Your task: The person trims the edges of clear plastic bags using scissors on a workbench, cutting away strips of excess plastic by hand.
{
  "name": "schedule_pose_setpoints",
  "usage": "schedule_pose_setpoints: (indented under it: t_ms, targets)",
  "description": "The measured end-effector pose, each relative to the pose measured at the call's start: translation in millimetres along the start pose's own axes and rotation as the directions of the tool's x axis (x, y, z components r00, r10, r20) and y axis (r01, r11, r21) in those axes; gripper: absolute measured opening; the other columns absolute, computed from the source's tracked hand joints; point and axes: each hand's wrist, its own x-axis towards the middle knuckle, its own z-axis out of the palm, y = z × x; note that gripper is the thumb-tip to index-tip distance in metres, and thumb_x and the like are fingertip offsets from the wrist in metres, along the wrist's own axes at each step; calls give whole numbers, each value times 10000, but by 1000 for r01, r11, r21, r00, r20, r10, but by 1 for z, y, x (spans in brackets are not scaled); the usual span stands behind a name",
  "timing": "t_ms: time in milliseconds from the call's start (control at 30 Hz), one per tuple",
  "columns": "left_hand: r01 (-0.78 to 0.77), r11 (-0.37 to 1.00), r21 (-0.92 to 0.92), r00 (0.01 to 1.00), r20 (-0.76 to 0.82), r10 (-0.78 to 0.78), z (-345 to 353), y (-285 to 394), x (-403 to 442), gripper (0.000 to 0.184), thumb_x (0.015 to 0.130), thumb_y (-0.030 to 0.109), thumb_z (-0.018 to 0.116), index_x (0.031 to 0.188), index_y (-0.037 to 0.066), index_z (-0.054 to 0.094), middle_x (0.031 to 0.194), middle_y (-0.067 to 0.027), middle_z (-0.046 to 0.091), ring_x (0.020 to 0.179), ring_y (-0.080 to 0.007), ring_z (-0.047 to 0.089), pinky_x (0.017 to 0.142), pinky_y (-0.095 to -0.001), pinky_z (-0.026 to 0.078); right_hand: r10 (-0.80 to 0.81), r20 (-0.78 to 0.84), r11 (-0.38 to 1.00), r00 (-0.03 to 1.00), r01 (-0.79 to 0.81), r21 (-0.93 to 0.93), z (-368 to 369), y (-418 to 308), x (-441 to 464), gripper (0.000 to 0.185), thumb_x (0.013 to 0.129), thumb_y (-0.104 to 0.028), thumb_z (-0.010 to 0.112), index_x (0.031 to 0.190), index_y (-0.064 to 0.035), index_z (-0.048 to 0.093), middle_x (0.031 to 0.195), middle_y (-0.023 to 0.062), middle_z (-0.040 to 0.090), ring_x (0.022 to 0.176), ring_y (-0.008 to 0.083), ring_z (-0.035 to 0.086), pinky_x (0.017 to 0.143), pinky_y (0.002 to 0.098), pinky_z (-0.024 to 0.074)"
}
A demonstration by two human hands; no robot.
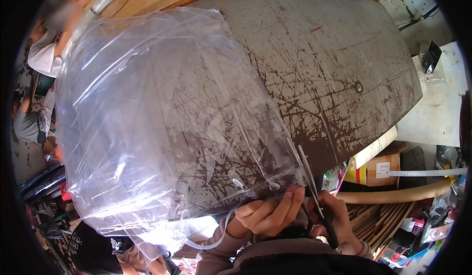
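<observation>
A large sheet of clear plastic (147, 103) covers the left part of a scratched grey table (314, 54). At the table's near edge my left hand (273, 215) pinches the sheet's right corner. My right hand (337, 218) is closed on the dark handles of scissors (314, 196). The blades point up and away, alongside the right edge of the plastic. A clear strip (216, 243) hangs in a loop below my left hand.
A cardboard box (383, 172), a tan tube (398, 194) and wooden slats (381, 223) lie at the right. Other people (46, 54) are at the far left, and a person in a black cap (91, 248) is at the lower left.
</observation>
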Motion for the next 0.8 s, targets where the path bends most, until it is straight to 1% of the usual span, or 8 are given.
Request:
schedule_pose_setpoints:
  t_ms: [33, 100, 167, 300, 400, 467, 667, 800]
  targets:
    - [-8, 1000, -29, 998, 65, 10, -3, 0, 0, 234, 739, 84, 640, 955, 146, 702, 926, 72, 534, 565, 4, 457, 604, -173, 301, -3, -9, 1000, 1000, 3, 25, 1, 1, -1, 667, 553, -491, 827, 934, -35, 525, 725, -8, 533, 633, 56, 485, 561, 217, 400]
    - [-10, 1000, -27, 998, 60, 11, -4, 0, -1, 234, 735, 82, 643, 952, 146, 703, 921, 73, 535, 564, 1, 456, 599, -176, 303, -20, -27, 999, 999, 22, 42, -2, 0, -1, 658, 558, -478, 830, 938, -31, 531, 734, -4, 537, 642, 56, 488, 568, 219, 406]
    - [-11, 1000, -27, 999, 52, 13, -3, 0, -1, 234, 732, 80, 646, 948, 147, 704, 917, 74, 536, 563, -2, 455, 594, -179, 304, 9, 72, 997, 997, -4, -78, -9, 0, -1, 640, 576, -445, 833, 962, -22, 547, 765, 9, 555, 675, 61, 505, 585, 220, 422]
    - [9, 1000, 7, 998, 65, -9, -3, 4, -2, 226, 733, 92, 658, 941, 169, 704, 913, 82, 528, 578, -24, 446, 585, -195, 300, 56, 63, 997, 996, -52, -55, -7, -3, -2, 621, 599, -380, 840, 1008, -8, 558, 814, 25, 574, 735, 71, 526, 621, 231, 452]
    - [128, 990, 58, 992, 15, -129, 1, 8, 0, 199, 778, 209, 593, 941, 240, 703, 933, 158, 592, 585, 19, 382, 594, -188, 240, 45, 100, 995, 994, -36, -89, -11, -2, 0, 602, 623, -361, 831, 1020, -6, 551, 815, 24, 571, 726, 71, 519, 625, 234, 453]
    - [194, 978, 71, 978, 57, -198, 0, 12, 6, 196, 747, 154, 670, 929, 219, 704, 955, 110, 575, 697, -52, 448, 641, -223, 292, 42, 113, 995, 993, -32, -90, -13, -3, 1, 595, 632, -359, 826, 1024, -8, 546, 809, 22, 568, 715, 70, 514, 617, 232, 448]
    - [146, 986, 80, 986, 67, -151, 0, 11, 4, 207, 730, 205, 666, 928, 251, 708, 987, 139, 592, 715, -35, 437, 709, -234, 275, 29, 134, 998, 990, -20, -66, -9, -10, 2, 600, 637, -360, 825, 1014, -2, 525, 746, 16, 530, 667, 65, 487, 591, 229, 421]
    - [139, 987, 85, 986, 85, -146, -1, 11, 3, 212, 725, 206, 652, 923, 247, 713, 991, 144, 591, 733, -27, 438, 734, -233, 277, -9, 108, 990, 994, 24, -141, -9, -7, 4, 609, 624, -364, 833, 1001, -3, 520, 691, 11, 503, 632, 59, 468, 584, 220, 405]
